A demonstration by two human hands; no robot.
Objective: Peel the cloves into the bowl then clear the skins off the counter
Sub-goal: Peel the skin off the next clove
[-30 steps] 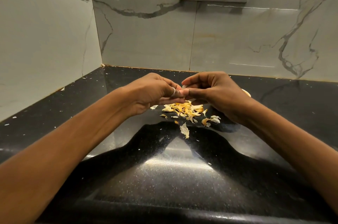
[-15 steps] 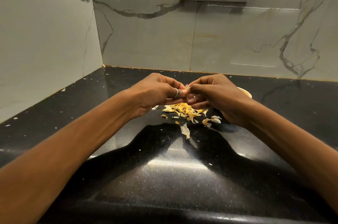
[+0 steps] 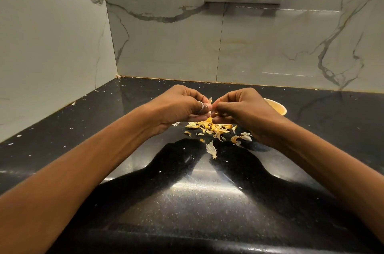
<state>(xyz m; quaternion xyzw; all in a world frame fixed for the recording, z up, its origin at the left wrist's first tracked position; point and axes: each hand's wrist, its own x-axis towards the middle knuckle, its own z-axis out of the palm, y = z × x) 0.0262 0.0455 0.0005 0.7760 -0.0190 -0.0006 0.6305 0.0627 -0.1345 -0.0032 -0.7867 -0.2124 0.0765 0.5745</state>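
Work is centring on one clove, which I am seeing only as a pale sliver poking up between the two sets of fingertips. The rest is hiding inside the grip, so I cannot tell which way its long axis is running. My left hand, wearing a ring, is pinching it from the left with curled fingers. My right hand is pinching it from the right, and the two hands are touching above the middle of the table. I am judging this as mid-peel, with the skin not yet fully off.

The relation I am watching is the bowl. It is standing just beyond the right hand, to the far right, with its rim half hiding behind that hand. So the right hand is lying nearer, and the drop is calling for a short carry rightward and away from me, over the rim. I cannot see what is lying inside the bowl.

Directly under the hands, the pile of skins is spreading across the dark top. One larger flake is lying alone on the near side, and small scraps are scattering toward the left wall. For the sweep, I am reading open room on the near side and to the left. The far wall and the left wall are closing the corner. The table's near edge is running along the bottom of the view, so skins pushed that way are risking a fall.
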